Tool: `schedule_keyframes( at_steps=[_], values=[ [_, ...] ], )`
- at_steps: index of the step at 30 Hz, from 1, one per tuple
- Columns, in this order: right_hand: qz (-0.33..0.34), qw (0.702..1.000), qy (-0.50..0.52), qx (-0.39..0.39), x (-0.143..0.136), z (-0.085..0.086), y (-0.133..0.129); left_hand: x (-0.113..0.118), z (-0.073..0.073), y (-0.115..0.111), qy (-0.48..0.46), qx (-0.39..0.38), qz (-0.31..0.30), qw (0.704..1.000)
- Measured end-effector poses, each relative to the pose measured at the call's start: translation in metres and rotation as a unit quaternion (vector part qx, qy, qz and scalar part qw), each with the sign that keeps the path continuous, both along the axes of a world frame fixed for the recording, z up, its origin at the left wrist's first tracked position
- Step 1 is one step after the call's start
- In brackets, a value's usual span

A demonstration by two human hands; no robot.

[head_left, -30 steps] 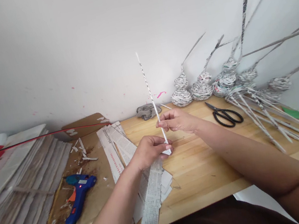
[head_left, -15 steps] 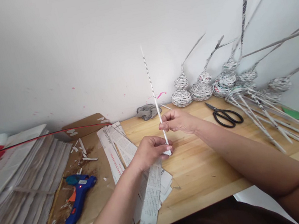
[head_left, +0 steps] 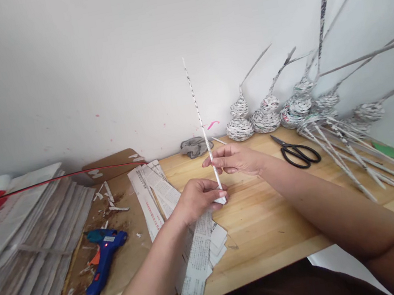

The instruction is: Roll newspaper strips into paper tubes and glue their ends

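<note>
A thin rolled newspaper tube (head_left: 199,116) stands almost upright over the table, leaning slightly left at its top. My left hand (head_left: 200,200) pinches its lower end, where a newspaper strip (head_left: 198,264) runs into the roll and trails down past the table's front edge. Thumb and fingers of my right hand (head_left: 235,159) are closed around the tube a little higher up. Beneath the left hand lie more newspaper strips (head_left: 145,197), fanned out on the wood.
Left of the strips, a blue glue gun (head_left: 106,260) lies on stained cardboard (head_left: 129,240) beside a tall newspaper stack (head_left: 39,246). Black scissors (head_left: 299,152) lie to the right, near loose paper tubes (head_left: 353,166). Several woven paper gourds (head_left: 239,127) and a grey cloth (head_left: 195,147) sit along the wall.
My right hand's fingers have shifted around the tube, the index finger now reaching to its left. The tube's top has tipped slightly left, and the strip's trailing end has swung left.
</note>
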State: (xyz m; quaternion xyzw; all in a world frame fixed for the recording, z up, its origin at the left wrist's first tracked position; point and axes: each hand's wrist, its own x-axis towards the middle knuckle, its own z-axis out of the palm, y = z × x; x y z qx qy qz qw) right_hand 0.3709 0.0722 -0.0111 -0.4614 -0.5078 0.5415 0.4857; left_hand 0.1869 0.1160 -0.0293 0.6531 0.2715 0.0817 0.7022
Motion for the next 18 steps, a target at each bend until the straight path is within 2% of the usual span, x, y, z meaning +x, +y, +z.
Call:
schedule_keyframes(
  at_steps=[2,6,10,14,18],
  values=[
    [0.0,1.0,-0.017,0.0,-0.0002,0.0009,-0.0006,0.0003,0.0005,0.0,0.006,-0.003,0.007,1.0],
    [-0.057,0.998,-0.02,0.022,-0.0006,0.0018,-0.0008,0.0004,0.0009,-0.0001,0.003,0.009,0.003,1.0],
    [-0.007,0.999,-0.034,0.007,-0.0004,0.0033,-0.0017,0.0004,-0.0008,-0.0003,0.007,0.012,0.002,1.0],
    [-0.054,0.997,-0.037,0.032,-0.0001,0.0036,-0.0024,0.0011,-0.0012,-0.0011,0.006,0.01,-0.006,1.0],
    [0.005,0.999,-0.036,0.007,0.0,0.0053,-0.0032,0.0005,-0.0006,-0.0008,0.002,0.015,-0.011,1.0]
  ],
)
